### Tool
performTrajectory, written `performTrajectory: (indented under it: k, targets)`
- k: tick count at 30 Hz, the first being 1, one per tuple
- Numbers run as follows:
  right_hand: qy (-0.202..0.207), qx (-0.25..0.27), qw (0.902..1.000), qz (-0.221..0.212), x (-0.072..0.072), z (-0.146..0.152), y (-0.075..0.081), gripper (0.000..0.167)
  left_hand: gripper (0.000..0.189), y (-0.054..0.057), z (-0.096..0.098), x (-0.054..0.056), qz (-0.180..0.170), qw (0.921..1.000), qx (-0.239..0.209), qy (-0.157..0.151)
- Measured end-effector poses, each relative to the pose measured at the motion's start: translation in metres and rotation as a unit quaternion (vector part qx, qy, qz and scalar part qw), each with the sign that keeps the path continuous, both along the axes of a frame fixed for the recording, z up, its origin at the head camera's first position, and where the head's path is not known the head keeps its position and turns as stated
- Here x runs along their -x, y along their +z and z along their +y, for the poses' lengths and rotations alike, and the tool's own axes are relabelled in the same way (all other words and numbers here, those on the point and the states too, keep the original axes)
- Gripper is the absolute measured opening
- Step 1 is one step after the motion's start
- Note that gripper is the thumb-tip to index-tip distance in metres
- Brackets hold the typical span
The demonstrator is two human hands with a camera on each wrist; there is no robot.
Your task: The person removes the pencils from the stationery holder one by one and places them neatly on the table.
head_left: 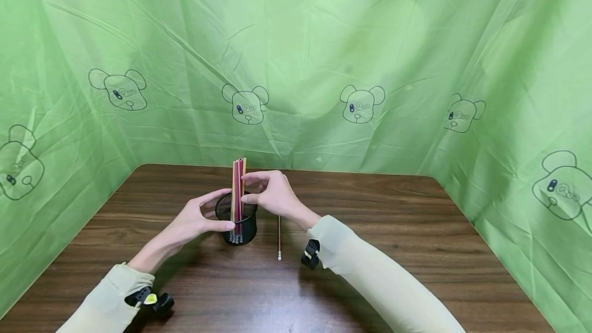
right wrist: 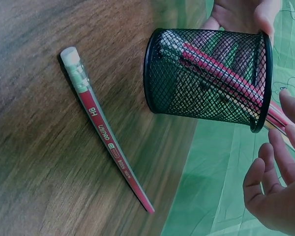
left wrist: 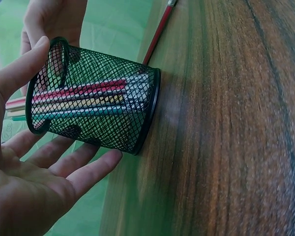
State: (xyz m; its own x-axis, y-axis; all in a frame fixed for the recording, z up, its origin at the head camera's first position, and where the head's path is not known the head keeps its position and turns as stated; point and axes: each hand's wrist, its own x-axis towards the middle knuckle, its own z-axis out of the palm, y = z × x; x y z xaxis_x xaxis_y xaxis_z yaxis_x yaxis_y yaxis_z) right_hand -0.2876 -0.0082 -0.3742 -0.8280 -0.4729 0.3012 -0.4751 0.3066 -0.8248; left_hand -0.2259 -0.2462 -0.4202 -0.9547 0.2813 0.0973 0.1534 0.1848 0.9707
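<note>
With both forearms angled inward, the left hand (head_left: pixel 194 219) clasps the black mesh pencil holder (head_left: pixel 250 228) on the table (head_left: pixel 393 209), while the right hand (head_left: pixel 277 195) has thumb and forefinger at the pencils (head_left: pixel 238 184) inside it, whether pinching I cannot tell.

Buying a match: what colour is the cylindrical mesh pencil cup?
The mesh cup is black, clearest in the left wrist view.
</note>
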Motion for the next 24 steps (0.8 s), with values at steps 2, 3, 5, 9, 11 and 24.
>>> performTrajectory:
  k: [2,3,5,9,11,24]
  targets:
    - [-0.003,-0.007,1.0,0.004,0.0,-0.001,0.0,0.045,0.087,0.0,0.0,0.0,0.0,1.0,0.002,0.001]
    - [-0.005,-0.01,0.9999,0.006,-0.001,-0.002,0.001,0.046,0.087,0.0,0.0,0.0,0.0,1.0,0.003,0.001]
    - [-0.007,-0.013,0.9999,0.009,-0.001,-0.003,0.001,0.047,0.087,0.0,-0.001,0.0,0.0,1.0,0.003,0.001]
    - [-0.012,-0.016,0.9998,0.006,-0.002,-0.005,0.001,0.048,0.088,0.0,-0.001,0.0,0.0,1.0,0.006,0.003]
    - [-0.01,-0.017,0.9998,-0.001,-0.001,-0.006,0.0,0.048,0.088,-0.001,-0.001,0.0,0.0,1.0,0.007,0.003]
    - [-0.015,-0.003,0.9999,-0.008,0.003,-0.013,-0.006,0.045,0.09,-0.001,-0.002,0.001,0.003,0.9998,0.019,0.007]
